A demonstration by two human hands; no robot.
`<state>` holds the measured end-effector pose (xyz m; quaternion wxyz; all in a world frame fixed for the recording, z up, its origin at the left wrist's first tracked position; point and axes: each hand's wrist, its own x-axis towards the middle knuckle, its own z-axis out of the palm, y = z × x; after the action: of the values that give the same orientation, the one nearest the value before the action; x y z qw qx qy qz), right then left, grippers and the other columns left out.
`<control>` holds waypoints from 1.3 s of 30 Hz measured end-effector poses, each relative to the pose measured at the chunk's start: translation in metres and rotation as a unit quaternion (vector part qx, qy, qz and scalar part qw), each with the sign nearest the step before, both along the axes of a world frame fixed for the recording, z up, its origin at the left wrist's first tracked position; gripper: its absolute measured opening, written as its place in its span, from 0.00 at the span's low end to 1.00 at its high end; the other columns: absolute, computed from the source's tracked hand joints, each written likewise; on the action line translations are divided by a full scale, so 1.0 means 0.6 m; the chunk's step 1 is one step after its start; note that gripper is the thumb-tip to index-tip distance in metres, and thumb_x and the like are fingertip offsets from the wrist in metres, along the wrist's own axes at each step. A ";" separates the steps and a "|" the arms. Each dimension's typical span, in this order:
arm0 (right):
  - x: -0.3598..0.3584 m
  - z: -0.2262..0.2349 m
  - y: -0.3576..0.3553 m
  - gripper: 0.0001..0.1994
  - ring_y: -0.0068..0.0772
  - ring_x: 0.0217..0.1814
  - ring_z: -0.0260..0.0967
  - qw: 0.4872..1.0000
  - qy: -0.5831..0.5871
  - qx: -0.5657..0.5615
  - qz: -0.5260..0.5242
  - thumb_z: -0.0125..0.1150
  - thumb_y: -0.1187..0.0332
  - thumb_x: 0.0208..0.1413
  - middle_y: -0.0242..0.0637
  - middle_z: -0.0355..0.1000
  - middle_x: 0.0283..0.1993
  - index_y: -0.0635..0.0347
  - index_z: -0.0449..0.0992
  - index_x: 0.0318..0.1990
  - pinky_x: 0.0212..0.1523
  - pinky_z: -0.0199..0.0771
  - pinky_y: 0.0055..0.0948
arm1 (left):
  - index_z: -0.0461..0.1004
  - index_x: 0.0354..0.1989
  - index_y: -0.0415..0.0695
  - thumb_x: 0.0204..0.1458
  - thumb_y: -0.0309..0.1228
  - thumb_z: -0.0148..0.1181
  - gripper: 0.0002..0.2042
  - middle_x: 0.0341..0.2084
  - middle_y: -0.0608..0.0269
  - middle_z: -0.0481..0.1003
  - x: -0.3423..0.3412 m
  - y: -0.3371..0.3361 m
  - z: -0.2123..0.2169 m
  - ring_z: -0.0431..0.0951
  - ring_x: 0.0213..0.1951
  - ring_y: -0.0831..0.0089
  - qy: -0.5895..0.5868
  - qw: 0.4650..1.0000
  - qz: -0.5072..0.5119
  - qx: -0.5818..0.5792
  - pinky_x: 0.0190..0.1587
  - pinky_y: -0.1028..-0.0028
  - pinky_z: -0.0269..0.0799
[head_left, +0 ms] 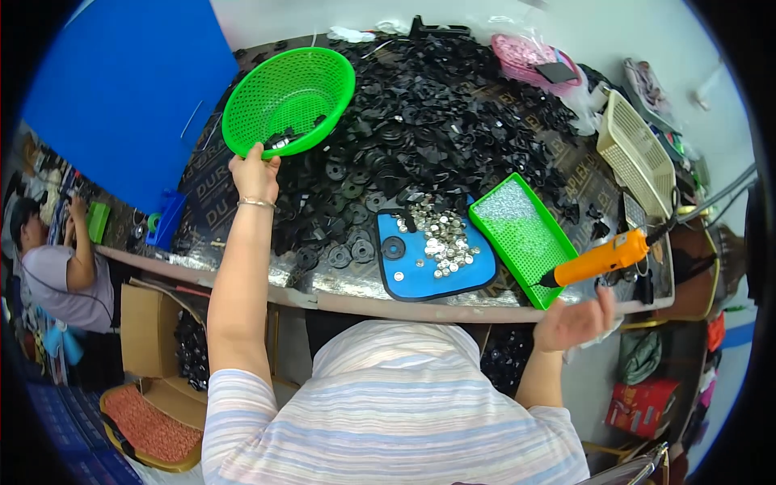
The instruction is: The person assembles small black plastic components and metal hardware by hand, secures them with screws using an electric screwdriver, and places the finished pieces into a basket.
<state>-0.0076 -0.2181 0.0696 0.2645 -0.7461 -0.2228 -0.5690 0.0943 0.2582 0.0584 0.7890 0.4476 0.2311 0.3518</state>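
My left hand [257, 176] is closed on the near rim of a round green plastic basket [333, 74], with the thumb and fingers pinching its edge. The basket tilts toward me, and a few black and silver pieces lie low inside it. At the right, my right hand [575, 322] is open, its fingers apart, just below an orange electric screwdriver [602, 260]. The screwdriver's black tip rests over a green mesh tray [529, 249] with many small silver screws [511, 202]. Between my hands is a blue mat [411, 276] with small round silver pieces [444, 242].
Black plastic parts [436, 105] are heaped over the table. A pink basket [575, 58] and a cream basket [634, 149] stand at the back right. A blue panel [121, 89] rises at the left. Another person [69, 275] works far left. A cardboard box [149, 335] is below the table.
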 end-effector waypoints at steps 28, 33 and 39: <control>0.066 -0.103 0.017 0.15 0.36 0.37 0.68 0.887 0.456 0.033 0.067 0.61 0.77 0.41 0.42 0.67 0.37 0.64 0.69 0.40 0.39 0.69 0.29 | 0.65 0.41 0.42 0.52 0.41 0.55 0.16 0.29 0.64 0.70 0.175 -0.143 0.046 0.73 0.26 0.70 0.132 0.943 -0.302 0.052 0.26 0.74 0.72; 0.068 -0.104 0.019 0.14 0.43 0.39 0.67 0.898 0.435 -0.003 0.059 0.62 0.72 0.42 0.43 0.68 0.38 0.62 0.70 0.39 0.40 0.68 0.34 | 0.64 0.44 0.40 0.47 0.48 0.59 0.25 0.35 0.61 0.69 0.157 -0.145 0.064 0.72 0.31 0.71 0.179 0.931 -0.300 0.104 0.27 0.74 0.72; 0.053 -0.093 0.065 0.14 0.45 0.44 0.65 0.887 0.418 -0.095 0.172 0.63 0.70 0.41 0.41 0.67 0.40 0.59 0.72 0.38 0.43 0.67 0.36 | 0.66 0.35 0.37 0.42 0.33 0.64 0.17 0.27 0.58 0.67 0.010 -0.195 -0.008 0.70 0.27 0.71 0.059 0.809 -0.232 0.536 0.31 0.72 0.68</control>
<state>0.0242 -0.1792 0.0136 0.3545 -0.8864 -0.2697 -0.1263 0.1002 0.1411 0.0537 0.4664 0.8599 -0.0592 0.1988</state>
